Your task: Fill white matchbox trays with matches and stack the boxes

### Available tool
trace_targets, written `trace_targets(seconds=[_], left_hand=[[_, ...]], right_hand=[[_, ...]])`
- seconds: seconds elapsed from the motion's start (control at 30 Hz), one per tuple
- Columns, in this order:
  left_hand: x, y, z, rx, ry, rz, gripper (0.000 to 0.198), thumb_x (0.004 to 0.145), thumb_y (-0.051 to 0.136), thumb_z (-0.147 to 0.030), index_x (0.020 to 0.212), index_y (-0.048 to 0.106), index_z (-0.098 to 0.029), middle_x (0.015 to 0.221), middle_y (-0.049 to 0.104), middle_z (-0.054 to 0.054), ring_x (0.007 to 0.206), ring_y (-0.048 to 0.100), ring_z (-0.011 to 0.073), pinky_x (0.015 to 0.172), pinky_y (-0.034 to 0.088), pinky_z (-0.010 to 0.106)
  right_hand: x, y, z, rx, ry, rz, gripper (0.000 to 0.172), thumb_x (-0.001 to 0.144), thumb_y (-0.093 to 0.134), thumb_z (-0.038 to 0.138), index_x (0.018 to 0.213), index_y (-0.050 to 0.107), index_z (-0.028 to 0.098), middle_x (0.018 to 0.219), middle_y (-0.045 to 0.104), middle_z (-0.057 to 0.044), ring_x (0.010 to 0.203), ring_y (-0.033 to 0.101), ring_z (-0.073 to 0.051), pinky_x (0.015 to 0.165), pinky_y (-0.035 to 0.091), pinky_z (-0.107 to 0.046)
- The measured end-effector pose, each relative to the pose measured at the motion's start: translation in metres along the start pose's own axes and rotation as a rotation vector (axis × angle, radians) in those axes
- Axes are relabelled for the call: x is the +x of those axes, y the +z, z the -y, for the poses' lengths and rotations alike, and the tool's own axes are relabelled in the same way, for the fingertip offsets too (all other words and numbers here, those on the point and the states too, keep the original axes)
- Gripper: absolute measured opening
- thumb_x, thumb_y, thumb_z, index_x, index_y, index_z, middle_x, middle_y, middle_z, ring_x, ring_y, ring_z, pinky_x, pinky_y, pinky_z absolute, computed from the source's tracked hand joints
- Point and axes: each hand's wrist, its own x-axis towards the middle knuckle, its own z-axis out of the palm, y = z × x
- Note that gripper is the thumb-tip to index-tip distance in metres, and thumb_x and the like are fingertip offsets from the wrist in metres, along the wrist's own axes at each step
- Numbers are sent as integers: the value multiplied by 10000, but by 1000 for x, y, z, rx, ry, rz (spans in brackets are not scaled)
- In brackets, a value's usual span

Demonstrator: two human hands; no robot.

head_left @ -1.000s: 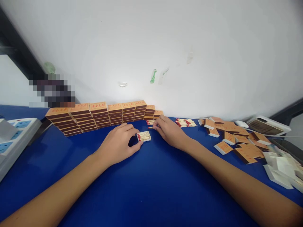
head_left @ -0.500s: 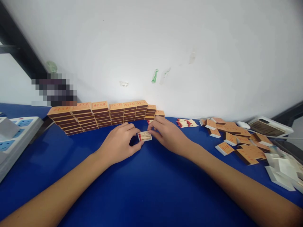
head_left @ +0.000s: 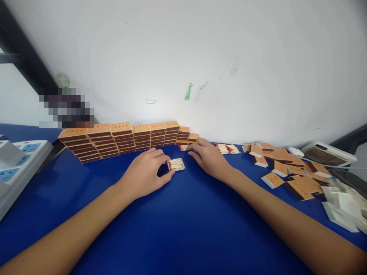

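A small white matchbox tray (head_left: 176,164) filled with red-tipped matches lies on the blue table (head_left: 177,229). My left hand (head_left: 146,171) grips its left end between thumb and fingers. My right hand (head_left: 207,157) rests just right of the tray, fingertips down on a few loose matches (head_left: 182,147) by the wall. Whether the fingers pinch a match I cannot tell.
Rows of stacked orange matchboxes (head_left: 120,138) line the wall. More loose matches (head_left: 228,148) lie to the right, then a heap of orange sleeves (head_left: 289,170) and white trays (head_left: 342,208). A power strip (head_left: 17,168) sits at the left edge.
My right hand went from the loose matches to the tray half a second ago, then back out to the loose matches. My left hand stayed on the tray.
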Motion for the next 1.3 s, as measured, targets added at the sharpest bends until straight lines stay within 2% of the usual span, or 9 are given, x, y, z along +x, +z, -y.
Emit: trace_targets(seconds=[0.27,0.67,0.77,0.87,0.97,1.07,1.17,1.3], left_hand=[[0,2,1,8,-4,1,277,976,674,-400,1129,741,-179,997,709,63,953,670,255,859,567,420],[1,0,0,3,-1,6,263,975,665,-401,1120,739,-195,997,717,69,944,671,259,846,567,420],[1,1,0,5,-2,1,262,974,668,-395,1121,738,-190,997,716,68,946,669,261,837,564,420],[1,0,-1,3,-6,5,235,971,668,-376,1093,742,-190,991,714,64,936,665,258,821,561,421],[0,0,-1,3,-1,4,232,972,667,-383,1078,740,-190,996,714,67,945,663,261,828,559,423],[0,0,-1,2,7,0,241,981,658,-395,1067,735,-184,1004,714,71,955,664,262,847,559,426],[0,0,-1,6,2,6,229,976,662,-382,1076,735,-189,1001,714,68,954,665,261,841,562,425],[0,-1,-1,3,-3,16,244,978,660,-387,1101,736,-190,999,715,67,948,665,256,840,567,426]], right_hand=[[0,2,1,21,6,-10,160,1050,547,210,1122,690,210,1038,615,-102,1013,611,-273,900,520,-416],[1,-1,0,85,-16,46,117,1040,534,168,947,592,210,1018,608,-89,947,589,-242,884,509,-409],[2,-7,9,120,-29,23,119,1050,514,168,963,577,218,1023,606,-86,955,591,-240,882,511,-405],[3,-18,30,147,-61,20,104,1067,506,192,999,583,212,1043,609,-96,988,594,-246,896,510,-406],[2,-27,52,141,-115,95,108,1065,516,192,1000,602,200,1043,618,-100,994,594,-247,877,505,-391],[1,-29,60,150,-144,151,80,1047,562,192,992,619,197,1024,624,-88,961,596,-234,829,498,-364],[2,-23,48,164,-114,93,71,1045,576,220,996,627,208,1007,625,-78,951,599,-232,830,498,-366],[3,-12,14,120,-34,-22,117,1045,552,216,1084,663,214,1046,638,-97,1000,613,-263,901,514,-420]])
